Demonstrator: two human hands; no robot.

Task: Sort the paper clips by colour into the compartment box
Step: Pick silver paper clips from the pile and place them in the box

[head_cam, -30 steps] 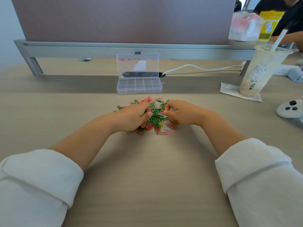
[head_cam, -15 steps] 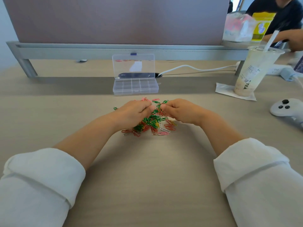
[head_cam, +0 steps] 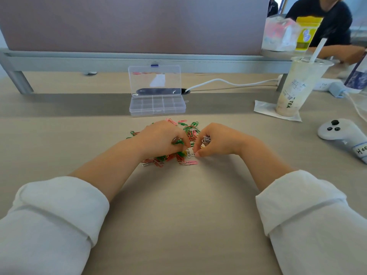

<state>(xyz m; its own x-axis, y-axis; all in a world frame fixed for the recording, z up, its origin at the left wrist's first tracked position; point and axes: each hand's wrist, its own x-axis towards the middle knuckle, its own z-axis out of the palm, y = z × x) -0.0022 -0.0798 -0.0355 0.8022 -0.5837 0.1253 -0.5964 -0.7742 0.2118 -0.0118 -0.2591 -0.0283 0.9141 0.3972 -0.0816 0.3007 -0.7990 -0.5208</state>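
at the right fingertips (head_cam: 197,154), a pinch closing on a single white clip (head_cam: 189,155) at the near edge of the heap; higher in the same curled right hand (head_cam: 218,141), a small bunch of white clips (head_cam: 206,138), gripped. at the left fingertips (head_cam: 185,148), a pinch down into the heap, with a few green clips (head_cam: 177,142) held under the curled left hand (head_cam: 162,138). beneath and between both hands, the mixed paper clips (head_cam: 190,132), a loose tangle on the table (head_cam: 178,205). just beyond, apart from the hands, the compartment box (head_cam: 156,112), lid (head_cam: 155,80) upright, no sorted clips plainly visible inside

judged as gathering by colour before any drop. best done one clip at a time: lift, shake off any hooked neighbour, keep one colour per hand, then carry each bunch to its own compartment

counts: two hands; one box, seemingly ten compartments in two rows of five; clips too many and too tangled to count, in green, red, pink, white and a little yellow; one drink cup (head_cam: 297,86) and one controller (head_cam: 341,132) off to the right
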